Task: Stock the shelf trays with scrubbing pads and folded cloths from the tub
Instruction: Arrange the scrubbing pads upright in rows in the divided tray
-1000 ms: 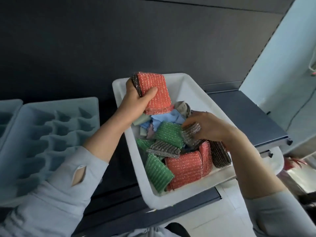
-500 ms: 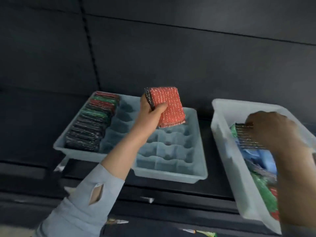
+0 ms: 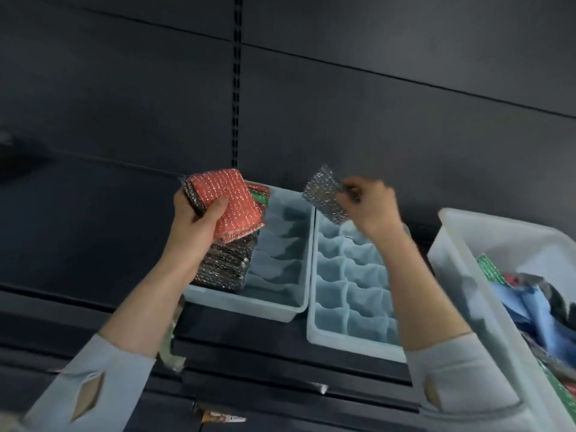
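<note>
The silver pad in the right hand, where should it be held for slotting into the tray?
Hold the silver pad by its upper right edge, from above, as the right hand does. It hangs on edge, lower corner free over the empty tray, so it can likely drop straight into a slot.

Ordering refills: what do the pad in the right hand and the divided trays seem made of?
Silver-grey scrubbing pad: seemingly metallic-thread knit, glittery, with sparkling flecks. Divided trays: likely moulded plastic, pale blue and smooth, with thin wavy partitions and rounded rims.
</note>
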`<move>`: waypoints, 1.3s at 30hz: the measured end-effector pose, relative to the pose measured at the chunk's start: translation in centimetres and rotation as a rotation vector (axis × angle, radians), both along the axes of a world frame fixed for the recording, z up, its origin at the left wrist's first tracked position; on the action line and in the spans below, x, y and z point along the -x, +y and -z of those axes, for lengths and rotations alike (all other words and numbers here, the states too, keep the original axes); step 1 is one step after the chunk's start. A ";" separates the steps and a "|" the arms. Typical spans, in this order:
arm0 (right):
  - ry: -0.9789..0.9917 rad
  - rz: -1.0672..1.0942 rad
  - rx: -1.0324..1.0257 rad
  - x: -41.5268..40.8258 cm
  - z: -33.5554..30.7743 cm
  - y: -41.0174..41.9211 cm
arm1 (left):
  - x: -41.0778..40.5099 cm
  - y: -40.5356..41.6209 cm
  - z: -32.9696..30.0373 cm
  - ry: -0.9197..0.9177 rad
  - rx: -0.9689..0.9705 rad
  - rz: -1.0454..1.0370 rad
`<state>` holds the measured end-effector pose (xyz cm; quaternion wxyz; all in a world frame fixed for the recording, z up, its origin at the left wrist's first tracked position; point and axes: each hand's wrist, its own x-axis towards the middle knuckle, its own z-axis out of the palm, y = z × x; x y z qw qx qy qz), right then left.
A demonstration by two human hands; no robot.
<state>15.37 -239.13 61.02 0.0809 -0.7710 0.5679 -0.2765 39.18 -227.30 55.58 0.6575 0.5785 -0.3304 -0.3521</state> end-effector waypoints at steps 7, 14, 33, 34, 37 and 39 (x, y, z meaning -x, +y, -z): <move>0.117 -0.168 0.012 -6.2 4.6 -5.1 | -1.9 -1.9 0.3 -0.002 -0.032 -0.044; 0.222 -0.170 0.108 -7.1 5.8 -7.1 | -2.1 -4.0 0.0 0.000 -0.044 -0.073; 0.465 -0.151 0.202 -8.7 8.0 -8.5 | -2.9 -5.7 -1.3 0.184 0.004 -0.104; 0.470 -0.149 0.179 -8.7 8.2 -8.4 | -3.1 -5.7 -1.4 0.179 0.003 -0.101; 0.465 -0.151 0.126 -8.5 8.5 -8.5 | -3.4 -5.7 -1.5 0.184 -0.004 -0.096; 0.317 -0.164 0.126 -8.3 8.0 -8.2 | -3.5 -5.8 -1.5 0.191 -0.015 -0.075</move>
